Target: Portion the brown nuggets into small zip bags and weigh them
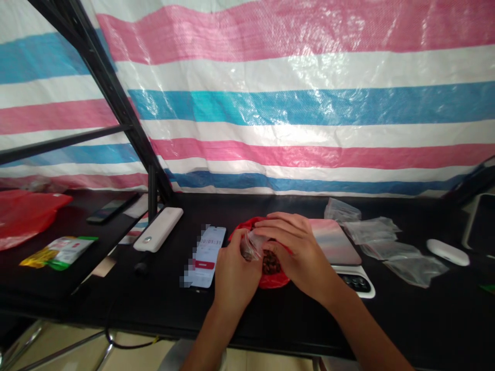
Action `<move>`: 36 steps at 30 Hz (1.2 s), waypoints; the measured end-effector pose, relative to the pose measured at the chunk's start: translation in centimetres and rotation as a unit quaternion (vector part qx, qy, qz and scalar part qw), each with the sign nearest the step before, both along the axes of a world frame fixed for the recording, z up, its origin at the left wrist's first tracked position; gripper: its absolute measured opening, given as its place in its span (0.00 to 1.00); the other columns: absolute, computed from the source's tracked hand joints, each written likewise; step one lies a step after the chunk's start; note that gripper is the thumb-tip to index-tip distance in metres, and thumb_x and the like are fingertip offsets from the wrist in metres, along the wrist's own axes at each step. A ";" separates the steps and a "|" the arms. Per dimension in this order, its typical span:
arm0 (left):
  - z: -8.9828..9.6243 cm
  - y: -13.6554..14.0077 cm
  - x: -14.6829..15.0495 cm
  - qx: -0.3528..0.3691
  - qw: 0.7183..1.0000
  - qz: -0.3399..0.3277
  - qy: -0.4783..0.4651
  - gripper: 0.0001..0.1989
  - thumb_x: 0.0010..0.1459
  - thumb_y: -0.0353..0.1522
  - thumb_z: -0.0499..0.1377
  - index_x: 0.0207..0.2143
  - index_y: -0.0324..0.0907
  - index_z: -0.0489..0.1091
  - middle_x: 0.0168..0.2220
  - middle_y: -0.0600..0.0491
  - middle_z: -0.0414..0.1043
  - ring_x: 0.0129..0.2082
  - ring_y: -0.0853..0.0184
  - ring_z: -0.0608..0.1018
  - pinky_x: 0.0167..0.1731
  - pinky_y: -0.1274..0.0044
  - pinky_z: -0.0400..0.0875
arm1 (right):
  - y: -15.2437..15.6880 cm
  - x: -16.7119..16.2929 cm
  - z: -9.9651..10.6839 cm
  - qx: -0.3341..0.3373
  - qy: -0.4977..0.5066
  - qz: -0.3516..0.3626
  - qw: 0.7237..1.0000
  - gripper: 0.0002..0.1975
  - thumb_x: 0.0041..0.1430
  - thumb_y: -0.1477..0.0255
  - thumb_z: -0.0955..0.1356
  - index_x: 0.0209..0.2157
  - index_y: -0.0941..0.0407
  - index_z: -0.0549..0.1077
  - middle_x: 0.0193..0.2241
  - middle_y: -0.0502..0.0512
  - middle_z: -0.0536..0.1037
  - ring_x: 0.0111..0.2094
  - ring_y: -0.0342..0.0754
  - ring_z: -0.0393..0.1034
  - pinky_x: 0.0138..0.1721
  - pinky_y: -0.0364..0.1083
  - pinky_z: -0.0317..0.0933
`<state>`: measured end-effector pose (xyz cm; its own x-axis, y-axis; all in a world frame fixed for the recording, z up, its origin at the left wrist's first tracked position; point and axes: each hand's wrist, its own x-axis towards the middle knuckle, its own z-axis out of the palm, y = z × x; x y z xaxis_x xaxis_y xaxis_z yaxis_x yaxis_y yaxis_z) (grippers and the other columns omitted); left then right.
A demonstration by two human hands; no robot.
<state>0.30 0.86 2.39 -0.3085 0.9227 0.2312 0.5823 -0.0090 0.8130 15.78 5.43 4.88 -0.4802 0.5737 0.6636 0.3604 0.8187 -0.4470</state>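
The red bag (pixel 275 281) sits open on the counter (pixel 294 330), with small brown pieces (pixel 271 263) inside it. Over the red bag's mouth, the left hand (pixel 237 270) holds a small clear bag (pixel 253 245), its fingers closed around the plastic. The right hand (pixel 297 247) reaches over the red bag from its right side, fingers curled and touching the upper edge of the clear bag; whether they pinch it or merely rest against it, I cannot tell.

Just left of the red bag lies a phone (pixel 207 252) with a timer on its lit screen. Farther left of the red bag is a white oblong device (pixel 158 230), and well to its left, a yellow, white and green packet (pixel 60 252).

Just right of the red bag is a scale (pixel 336 245) with a shiny plate and white base, partly hidden by the right hand. Farther right of the red bag, overlapping clear pouches (pixel 373 232) lie in a row, then a white rounded case (pixel 448 252). Behind the red bag hangs a striped sheet (pixel 309 103).
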 end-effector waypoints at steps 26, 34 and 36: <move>-0.2 0.2 2.0 0.165 0.937 -0.157 -0.264 0.37 0.59 0.57 0.57 0.64 0.49 0.59 0.53 0.47 0.65 0.50 0.59 0.73 0.49 0.69 0.71 | 0.3 4.0 -0.8 -0.109 0.008 -0.022 0.994 0.10 0.62 0.66 0.73 0.45 0.50 0.78 0.45 0.55 0.83 0.46 0.55 0.76 0.53 0.55 0.62; -0.7 -0.1 1.2 0.183 0.960 -0.130 -0.165 0.27 0.64 0.50 0.58 0.61 0.53 0.60 0.52 0.50 0.61 0.51 0.61 0.68 0.53 0.70 0.63 | 2.6 12.4 -2.6 0.003 -0.141 -0.261 0.955 0.11 0.65 0.60 0.68 0.45 0.47 0.79 0.43 0.54 0.83 0.47 0.61 0.74 0.53 0.63 0.48; -0.6 -0.2 1.1 0.180 0.963 -0.131 -0.151 0.24 0.65 0.47 0.57 0.60 0.52 0.61 0.51 0.50 0.61 0.51 0.61 0.68 0.53 0.69 0.63 | 2.8 13.1 -2.7 0.004 -0.123 -0.282 0.951 0.13 0.66 0.58 0.67 0.47 0.46 0.79 0.45 0.54 0.83 0.49 0.61 0.74 0.53 0.62 0.49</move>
<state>1.43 0.70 1.75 -0.1790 0.8551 0.4867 0.2584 -0.4364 0.8618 28.92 8.21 2.16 -0.2386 0.7821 0.5756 0.8369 0.4663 -0.2867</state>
